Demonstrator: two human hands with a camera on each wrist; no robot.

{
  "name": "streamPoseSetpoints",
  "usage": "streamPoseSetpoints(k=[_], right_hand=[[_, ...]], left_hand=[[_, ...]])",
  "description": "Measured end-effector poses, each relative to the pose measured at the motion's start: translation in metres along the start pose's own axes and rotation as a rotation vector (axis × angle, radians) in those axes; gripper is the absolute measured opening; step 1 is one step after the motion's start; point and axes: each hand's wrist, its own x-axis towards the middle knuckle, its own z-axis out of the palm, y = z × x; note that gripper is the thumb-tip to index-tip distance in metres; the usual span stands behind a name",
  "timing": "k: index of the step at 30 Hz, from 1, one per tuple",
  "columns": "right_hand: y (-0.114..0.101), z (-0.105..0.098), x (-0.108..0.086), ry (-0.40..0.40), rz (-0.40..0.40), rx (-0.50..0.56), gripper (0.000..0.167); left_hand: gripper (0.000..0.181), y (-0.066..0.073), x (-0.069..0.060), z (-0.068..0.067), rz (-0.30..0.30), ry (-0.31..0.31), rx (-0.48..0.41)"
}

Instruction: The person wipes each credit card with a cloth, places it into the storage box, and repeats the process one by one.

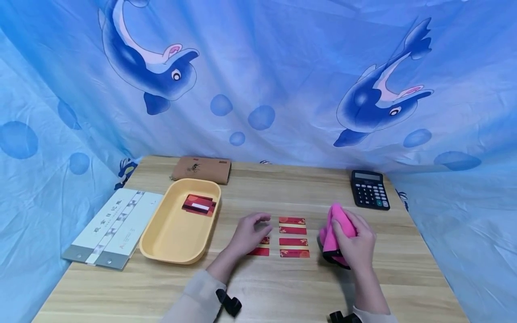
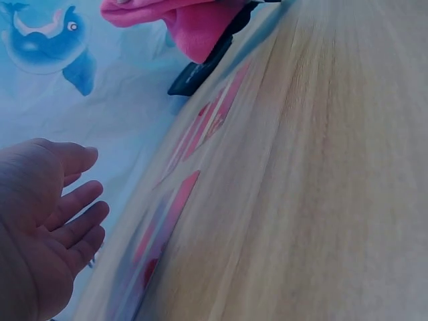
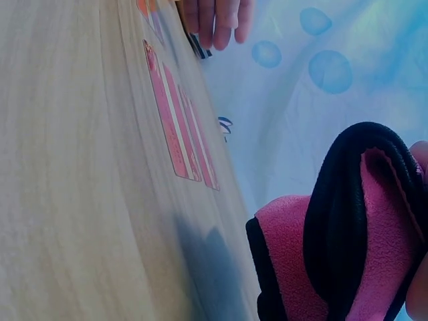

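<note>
My right hand (image 1: 357,244) grips a folded pink cloth (image 1: 332,237) with black edging, above the table to the right of the cards. In the right wrist view the cloth (image 3: 284,234) hangs in folds, with a shadow on the wood beneath. My left hand (image 1: 246,234) is held over the left column of red cards (image 1: 259,252), its fingers loosely bent and nothing in its grasp. It partly hides that column in the head view. Between the hands, several red and gold cards (image 1: 293,242) lie flat in a second column.
A yellow tray (image 1: 169,259) at the left holds a few dark red cards (image 1: 198,205). Beside it lies a white and grey ledger folder (image 1: 117,224). A brown wallet (image 1: 206,169) is behind the tray. At the back right sits a black calculator (image 1: 369,190).
</note>
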Motion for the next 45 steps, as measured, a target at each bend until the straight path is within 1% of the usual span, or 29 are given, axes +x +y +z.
streamPoseSetpoints(k=[6,10,15,18,22,26,29,31,34,40,45], right_hand=[[0.003,-0.002,-0.002,0.022,-0.01,-0.014,0.04],[0.006,-0.002,-0.003,0.025,-0.017,-0.018,0.039],[0.008,-0.002,-0.004,0.019,-0.013,-0.021,0.039],[0.008,-0.003,-0.005,0.013,-0.005,-0.018,0.04],[0.009,-0.005,-0.006,0.011,0.019,-0.016,0.04],[0.01,-0.007,-0.007,0.007,0.032,-0.012,0.04],[0.011,-0.007,-0.008,0.002,0.029,-0.011,0.04],[0.011,-0.006,-0.009,0.004,0.024,-0.012,0.039],[0.013,-0.005,-0.009,0.016,0.004,-0.012,0.039],[0.017,-0.002,-0.008,0.032,-0.02,0.002,0.038],[0.016,-0.002,-0.008,0.033,-0.024,0.008,0.038]], left_hand=[[0.035,-0.005,0.011,0.014,-0.038,-0.045,0.027],[0.036,-0.004,0.018,0.023,-0.058,-0.07,0.046],[0.04,-0.007,0.025,0.03,-0.053,-0.078,0.05],[0.042,-0.011,0.026,0.033,-0.074,-0.077,0.038],[0.048,-0.015,0.028,0.035,-0.116,-0.096,0.036],[0.057,-0.015,0.031,0.036,-0.133,-0.14,0.066],[0.059,-0.014,0.033,0.037,-0.136,-0.163,0.083],[0.057,-0.014,0.034,0.038,-0.133,-0.168,0.092],[0.053,-0.013,0.036,0.039,-0.112,-0.169,0.123],[0.039,-0.009,0.037,0.04,-0.091,-0.191,0.178],[0.037,-0.007,0.036,0.037,-0.092,-0.198,0.157]])
